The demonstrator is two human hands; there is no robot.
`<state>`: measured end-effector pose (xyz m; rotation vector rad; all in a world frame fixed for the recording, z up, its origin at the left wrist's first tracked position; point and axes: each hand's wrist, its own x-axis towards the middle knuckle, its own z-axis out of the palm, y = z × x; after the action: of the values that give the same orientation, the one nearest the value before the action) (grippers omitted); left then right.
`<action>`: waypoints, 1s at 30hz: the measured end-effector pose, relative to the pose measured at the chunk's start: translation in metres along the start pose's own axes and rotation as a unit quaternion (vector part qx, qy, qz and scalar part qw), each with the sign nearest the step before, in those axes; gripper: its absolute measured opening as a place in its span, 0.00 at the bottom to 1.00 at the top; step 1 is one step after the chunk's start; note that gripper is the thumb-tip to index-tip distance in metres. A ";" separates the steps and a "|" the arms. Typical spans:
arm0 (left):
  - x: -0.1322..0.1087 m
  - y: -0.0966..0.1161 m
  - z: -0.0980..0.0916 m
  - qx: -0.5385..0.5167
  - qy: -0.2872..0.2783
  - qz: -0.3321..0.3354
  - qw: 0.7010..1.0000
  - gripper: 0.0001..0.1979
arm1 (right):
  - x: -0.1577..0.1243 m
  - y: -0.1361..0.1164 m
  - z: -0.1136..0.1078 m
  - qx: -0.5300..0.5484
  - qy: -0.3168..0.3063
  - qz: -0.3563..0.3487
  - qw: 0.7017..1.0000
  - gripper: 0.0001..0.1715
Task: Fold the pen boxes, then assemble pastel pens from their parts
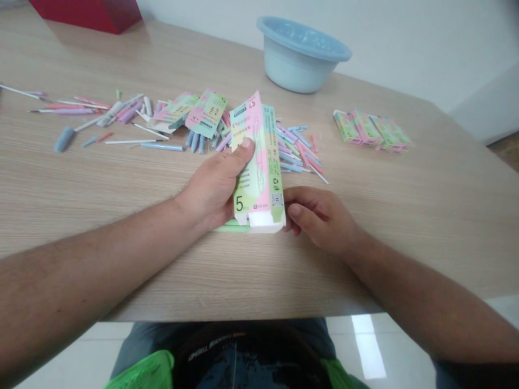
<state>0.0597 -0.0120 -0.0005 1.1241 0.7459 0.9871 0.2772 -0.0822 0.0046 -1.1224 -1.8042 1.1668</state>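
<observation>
A pink, green and white cardboard pen box (pixel 263 162) stands tilted in my left hand (pixel 221 181). The thumb presses on its printed front, while the other fingers are behind it. At its lower end, flaps and white inner card show. Green pens (pixel 232 227) lie partly hidden under the box and my left hand. My right hand (pixel 318 216) is at the box's lower right edge, fingers curled and thumb bent towards it. Some of its fingertips are behind the box, so what they hold, if anything, is hidden.
Behind the box lies a long scatter of pastel pens and pen parts (pixel 298 151), with flattened pen boxes (pixel 206 112) on top. Several pen boxes (pixel 371 129) lie in a row at the right. A blue basin (pixel 300 67) and a red box (pixel 91 13) stand at the back.
</observation>
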 end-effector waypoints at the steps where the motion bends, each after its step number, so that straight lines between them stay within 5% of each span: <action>1: 0.001 -0.001 0.000 0.000 0.012 -0.004 1.000 0.27 | 0.000 0.000 0.000 -0.005 0.003 -0.001 1.000 0.23; 8: 0.001 0.006 0.005 -0.056 0.057 0.037 0.996 0.19 | -0.004 0.000 0.006 0.000 0.031 -0.025 0.999 0.31; 14: -0.006 0.010 0.005 -0.093 0.027 0.026 0.995 0.14 | 0.005 0.002 0.016 0.020 0.029 0.088 0.996 0.20; 18: -0.014 0.014 0.001 -0.100 -0.053 -0.028 0.993 0.25 | 0.009 0.002 0.023 0.171 -0.032 0.138 0.975 0.20; 22: -0.016 0.016 0.002 -0.160 -0.070 -0.046 0.984 0.33 | 0.009 0.002 0.027 0.247 -0.047 0.182 0.951 0.20; 30: -0.012 0.022 0.012 -0.197 0.031 -0.045 0.979 0.32 | 0.000 0.000 0.008 -0.052 -0.001 0.036 0.998 0.16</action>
<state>0.0599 -0.0246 0.0242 0.7137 0.6107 1.0421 0.2700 -0.0849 0.0019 -1.2557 -1.8569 1.1261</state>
